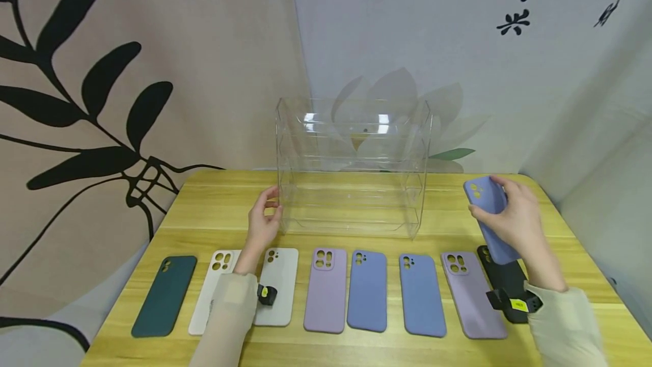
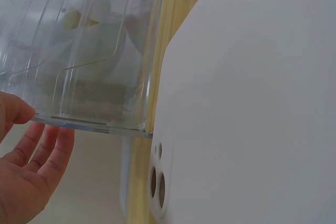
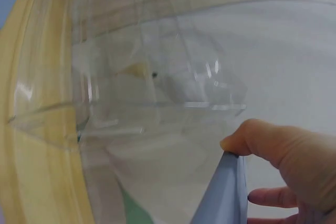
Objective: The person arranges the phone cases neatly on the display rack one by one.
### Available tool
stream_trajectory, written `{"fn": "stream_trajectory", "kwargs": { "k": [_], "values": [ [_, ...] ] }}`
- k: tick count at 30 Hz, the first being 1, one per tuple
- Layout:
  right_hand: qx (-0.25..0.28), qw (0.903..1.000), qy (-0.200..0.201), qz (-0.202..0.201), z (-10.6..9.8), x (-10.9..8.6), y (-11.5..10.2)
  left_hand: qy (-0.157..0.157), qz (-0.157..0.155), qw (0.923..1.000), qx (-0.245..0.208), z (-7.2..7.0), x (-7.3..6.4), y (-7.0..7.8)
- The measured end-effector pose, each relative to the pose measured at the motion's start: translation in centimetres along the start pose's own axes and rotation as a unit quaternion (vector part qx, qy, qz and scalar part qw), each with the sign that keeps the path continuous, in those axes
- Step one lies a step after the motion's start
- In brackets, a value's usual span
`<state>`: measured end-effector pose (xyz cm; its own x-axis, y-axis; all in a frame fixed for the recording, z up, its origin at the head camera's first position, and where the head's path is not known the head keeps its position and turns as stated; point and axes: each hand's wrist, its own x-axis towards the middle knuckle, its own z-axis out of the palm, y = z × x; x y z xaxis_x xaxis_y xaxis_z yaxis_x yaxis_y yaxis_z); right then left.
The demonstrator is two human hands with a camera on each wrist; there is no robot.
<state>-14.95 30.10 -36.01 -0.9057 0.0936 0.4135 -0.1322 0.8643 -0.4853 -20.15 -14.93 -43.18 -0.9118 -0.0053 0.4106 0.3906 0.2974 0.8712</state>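
A clear tiered acrylic display rack (image 1: 351, 203) stands toward the back of the wooden table. My left hand (image 1: 264, 222) is at the rack's left side, thumb and fingers at its edge; in the left wrist view the thumb (image 2: 21, 109) lies inside the side panel and the fingers outside. On the right, my right hand (image 1: 519, 214) grips a blue-purple phone case (image 1: 490, 200) by its long edges, tilted and raised above the table. In the right wrist view the case (image 3: 223, 192) shows edge-on below the thumb.
Along the table front lies a row of phone cases: dark green (image 1: 164, 296), white (image 1: 204, 293), pale grey (image 1: 280, 299), lilac (image 1: 325, 299), blue (image 1: 368, 299), another blue (image 1: 423, 302), another lilac (image 1: 471, 304) and black (image 1: 509, 282). Behind the table hangs a printed curtain (image 1: 229, 44).
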Motion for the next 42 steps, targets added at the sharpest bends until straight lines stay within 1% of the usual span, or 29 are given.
{"fn": "stream_trajectory", "kwargs": {
  "k": [5,10,13,20,26,31,36,42],
  "values": [
    [0.021,0.9989,0.017,-0.037,0.6,0.5,-1.8,0.000,-0.001,1.0000,-0.002,0.0,0.0,0.0],
    [0.036,0.9973,0.021,-0.061,1.2,0.9,-3.4,0.002,-0.004,1.0000,0.001,0.1,0.0,-0.1],
    [0.046,0.9962,0.022,-0.071,1.5,1.2,-4.4,0.005,0.000,1.0000,0.002,0.2,0.0,-0.1],
    [0.066,0.9938,0.008,-0.089,2.1,2.2,-7.1,0.003,0.007,1.0000,0.000,0.1,0.0,0.0],
    [0.096,0.9899,-0.008,-0.104,3.0,3.0,-9.3,0.001,0.006,1.0000,-0.005,0.1,0.0,-0.1],
    [0.113,0.9873,-0.017,-0.110,4.2,3.8,-11.0,-0.001,0.004,1.0000,-0.005,0.0,0.0,-0.2],
    [0.147,0.9816,-0.021,-0.120,5.5,4.8,-12.8,-0.001,0.002,1.0000,-0.003,0.0,0.0,-0.2],
    [0.178,0.9768,-0.023,-0.117,6.8,6.0,-15.3,0.001,0.000,1.0000,-0.002,0.0,0.1,-0.2]
  ]
}}
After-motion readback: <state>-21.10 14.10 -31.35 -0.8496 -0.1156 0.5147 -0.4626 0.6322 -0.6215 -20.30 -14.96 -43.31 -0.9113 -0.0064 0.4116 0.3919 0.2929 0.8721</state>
